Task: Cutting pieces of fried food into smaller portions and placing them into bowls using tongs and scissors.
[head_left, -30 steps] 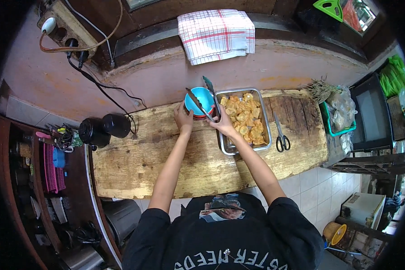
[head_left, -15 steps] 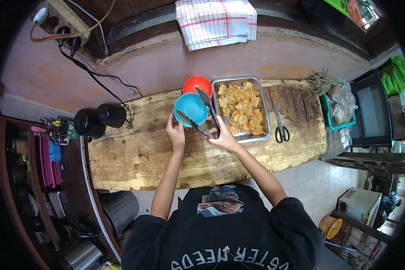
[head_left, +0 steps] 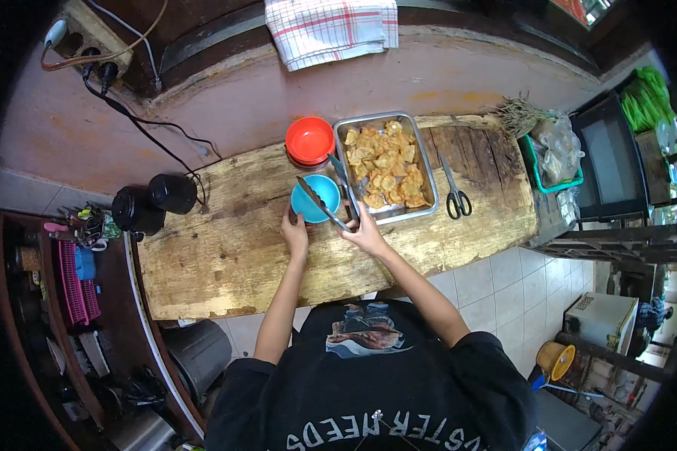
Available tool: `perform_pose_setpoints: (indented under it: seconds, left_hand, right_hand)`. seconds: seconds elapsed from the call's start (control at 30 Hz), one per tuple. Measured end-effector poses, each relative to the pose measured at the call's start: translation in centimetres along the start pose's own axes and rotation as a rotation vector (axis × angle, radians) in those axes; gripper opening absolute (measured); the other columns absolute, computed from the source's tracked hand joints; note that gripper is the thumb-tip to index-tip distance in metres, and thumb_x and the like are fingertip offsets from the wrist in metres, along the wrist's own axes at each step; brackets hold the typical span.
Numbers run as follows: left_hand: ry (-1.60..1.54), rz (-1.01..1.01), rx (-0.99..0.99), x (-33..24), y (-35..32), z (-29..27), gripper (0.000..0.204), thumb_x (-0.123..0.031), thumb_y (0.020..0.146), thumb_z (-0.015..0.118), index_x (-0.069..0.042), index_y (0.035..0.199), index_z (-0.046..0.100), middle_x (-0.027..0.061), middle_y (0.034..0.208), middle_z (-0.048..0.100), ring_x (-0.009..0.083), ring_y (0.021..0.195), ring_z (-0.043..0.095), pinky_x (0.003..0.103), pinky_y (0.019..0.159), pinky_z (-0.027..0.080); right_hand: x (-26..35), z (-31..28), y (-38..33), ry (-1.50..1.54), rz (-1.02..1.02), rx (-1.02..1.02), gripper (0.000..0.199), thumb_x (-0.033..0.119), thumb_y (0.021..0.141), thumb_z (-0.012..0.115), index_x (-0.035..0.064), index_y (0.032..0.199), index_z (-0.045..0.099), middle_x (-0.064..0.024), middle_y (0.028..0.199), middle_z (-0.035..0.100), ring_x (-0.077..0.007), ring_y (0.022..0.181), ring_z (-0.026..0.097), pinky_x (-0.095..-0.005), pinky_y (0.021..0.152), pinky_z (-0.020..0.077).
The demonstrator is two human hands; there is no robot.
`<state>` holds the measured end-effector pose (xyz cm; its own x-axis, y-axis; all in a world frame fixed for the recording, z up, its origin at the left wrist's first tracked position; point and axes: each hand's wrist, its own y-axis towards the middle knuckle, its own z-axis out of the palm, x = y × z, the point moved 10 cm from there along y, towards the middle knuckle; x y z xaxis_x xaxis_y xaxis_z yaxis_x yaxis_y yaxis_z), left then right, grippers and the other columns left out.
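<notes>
My left hand is closed on the near-left side of a light-blue bowl, its fingers at the rim. My right hand grips a pair of dark tongs near the hinge end. The tongs' two arms are spread: one crosses over the bowl's mouth, the other points away between the bowl and a metal tray. Nothing shows between the tips. Golden fried chips cover much of the tray, to the right of the bowl. Behind the blue bowl stand stacked red bowls.
Black-handled scissors lie right of the tray on the worn wooden table. Two black containers stand at the left end, near hanging cables. A green basket with plastic bags is at the right end. A checked towel hangs behind.
The blue bowl has come nearer to me, apart from the red bowls, which now show more fully. My hands and the tongs moved with it. The view has shifted slightly.
</notes>
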<state>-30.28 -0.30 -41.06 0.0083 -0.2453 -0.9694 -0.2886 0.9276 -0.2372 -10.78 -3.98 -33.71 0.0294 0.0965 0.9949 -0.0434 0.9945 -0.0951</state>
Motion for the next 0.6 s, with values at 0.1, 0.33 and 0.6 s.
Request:
perform_pose_setpoints:
  seconds: [0.1, 0.33, 0.6]
  left_hand:
    - [0.161, 0.217, 0.01, -1.0, 0.3, -0.1, 0.037, -0.009, 0.077, 0.05, 0.002, 0.111, 0.042, 0.0176, 0.104, 0.051, 0.0273, 0.094, 0.05, 0.035, 0.081, 0.038]
    - [0.474, 0.433, -0.148, -10.3, -8.0, 2.5, 0.032, -0.016, 0.079, 0.047, 0.0, 0.107, 0.041, 0.0165, 0.105, 0.04, 0.0314, 0.103, 0.038, 0.037, 0.087, 0.03]
    - [0.197, 0.202, 0.586, -7.2, -15.9, 14.6, 0.031, -0.023, 0.085, 0.04, -0.001, 0.107, 0.042, 0.0114, 0.106, 0.045, 0.019, 0.095, 0.046, 0.03, 0.078, 0.038]
  right_hand:
    - [0.4, -1.1, -0.8, -0.215, 0.001, -0.107, 0.06, 0.002, 0.06, 0.064, 0.0052, 0.111, 0.032, -0.0033, 0.088, 0.044, -0.0071, 0.056, 0.043, -0.0212, 0.051, 0.0382]
    - [1.2, -5.4, -4.1, -0.285, 0.018, -0.384, 0.059, 0.007, 0.065, 0.065, 0.0052, 0.111, 0.028, -0.0024, 0.081, 0.044, -0.0064, 0.053, 0.04, -0.0208, 0.048, 0.0366]
    - [5.2, -12.7, -8.3, -0.318, 0.055, -0.648, 0.051, 0.012, 0.065, 0.067, 0.0024, 0.104, 0.035, -0.0015, 0.07, 0.046, -0.0077, 0.054, 0.044, -0.021, 0.048, 0.0377]
